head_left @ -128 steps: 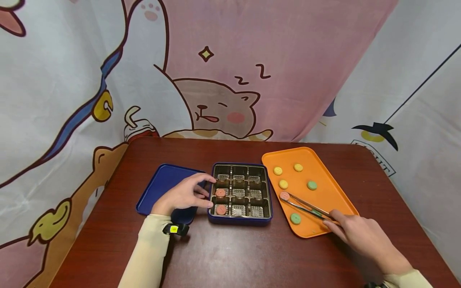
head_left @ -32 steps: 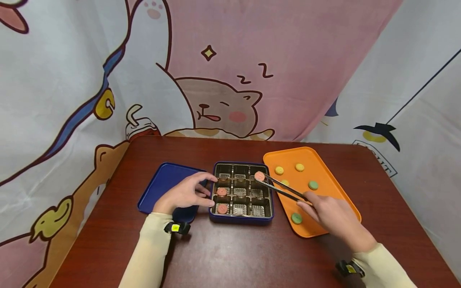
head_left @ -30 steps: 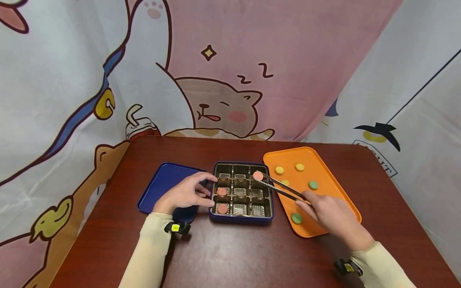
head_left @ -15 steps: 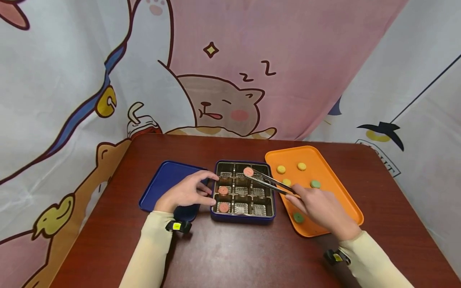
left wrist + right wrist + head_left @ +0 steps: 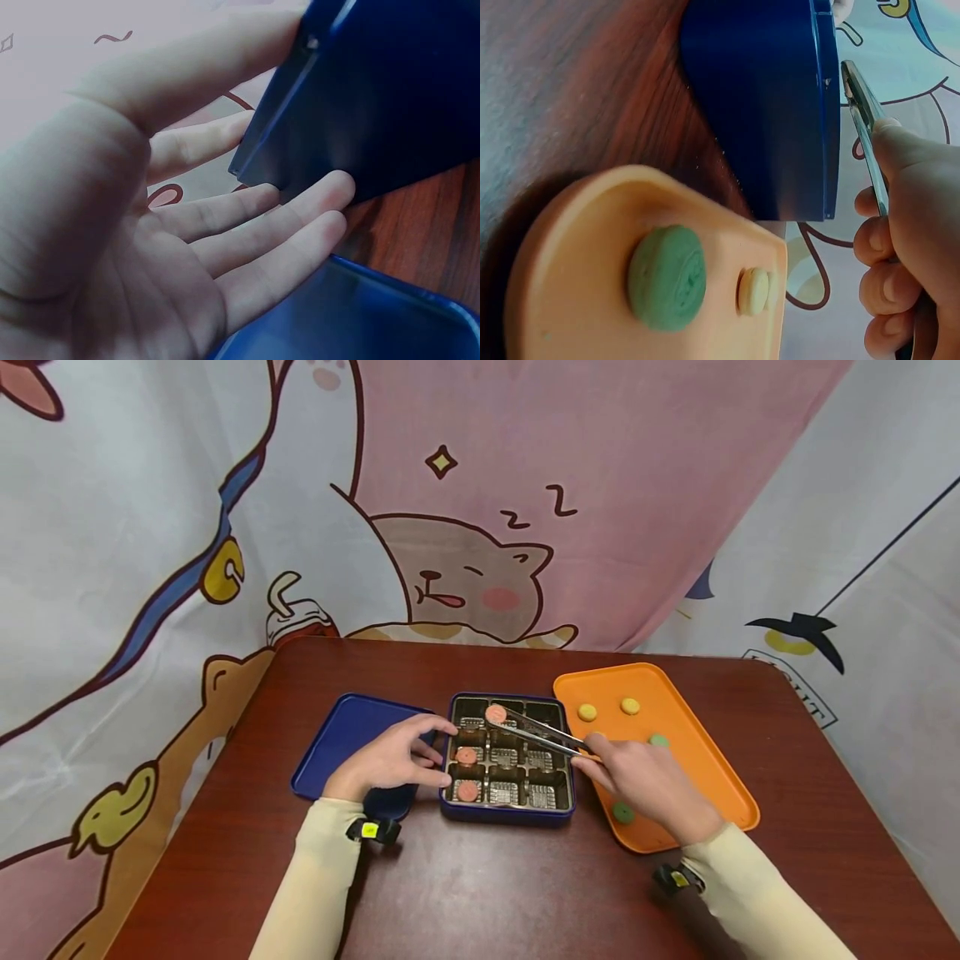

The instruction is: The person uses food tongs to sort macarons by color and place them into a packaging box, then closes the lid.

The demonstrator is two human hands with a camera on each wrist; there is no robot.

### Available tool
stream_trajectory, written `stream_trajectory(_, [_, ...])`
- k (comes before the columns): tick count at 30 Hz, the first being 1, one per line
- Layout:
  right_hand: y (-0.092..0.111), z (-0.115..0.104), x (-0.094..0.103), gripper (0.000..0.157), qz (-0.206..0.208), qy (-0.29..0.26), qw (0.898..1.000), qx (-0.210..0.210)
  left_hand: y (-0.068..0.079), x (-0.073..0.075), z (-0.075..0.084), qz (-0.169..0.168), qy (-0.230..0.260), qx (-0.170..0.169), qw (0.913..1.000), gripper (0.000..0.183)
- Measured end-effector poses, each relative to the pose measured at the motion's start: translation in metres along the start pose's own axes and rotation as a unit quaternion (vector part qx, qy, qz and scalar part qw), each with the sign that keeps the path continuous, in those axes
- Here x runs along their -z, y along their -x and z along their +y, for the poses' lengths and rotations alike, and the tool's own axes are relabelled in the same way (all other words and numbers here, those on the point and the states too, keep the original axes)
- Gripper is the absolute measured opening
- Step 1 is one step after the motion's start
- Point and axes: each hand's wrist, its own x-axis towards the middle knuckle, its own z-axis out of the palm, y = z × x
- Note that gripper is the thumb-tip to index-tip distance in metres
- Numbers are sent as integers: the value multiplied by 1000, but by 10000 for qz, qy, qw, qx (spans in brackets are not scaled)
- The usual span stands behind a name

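Note:
My right hand grips metal tongs, whose tips pinch a pink macaron-like cookie over the back row of the divided blue box. In the right wrist view, the fingers curl round the handle of the tongs. Two more pink cookies sit in the left column, one in the middle compartment and one in the front. My left hand touches the box's left side with thumb and fingers spread; in the left wrist view, its fingers are fairly straight against the blue wall.
An orange tray right of the box bears yellow cookies and green cookies, partly covered by my right hand. A blue lid lies left of the box, under my left hand. A printed cloth hangs behind the table.
The tongs picked the pink cookie off the orange tray and carried it left, across the box's back row. My left hand stays at the box's left side.

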Motion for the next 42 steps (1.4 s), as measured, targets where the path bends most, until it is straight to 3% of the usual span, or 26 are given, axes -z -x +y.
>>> stream_trajectory(17, [-25,-16,-5,37,-260,-91,9996,-32,-1,0,0,16,-2,4,10000,72])
stream_trajectory(42, [-28,-18,-4,36,-348,-204,9991,-123,-1,0,-1,11,-74,-8,10000,72])
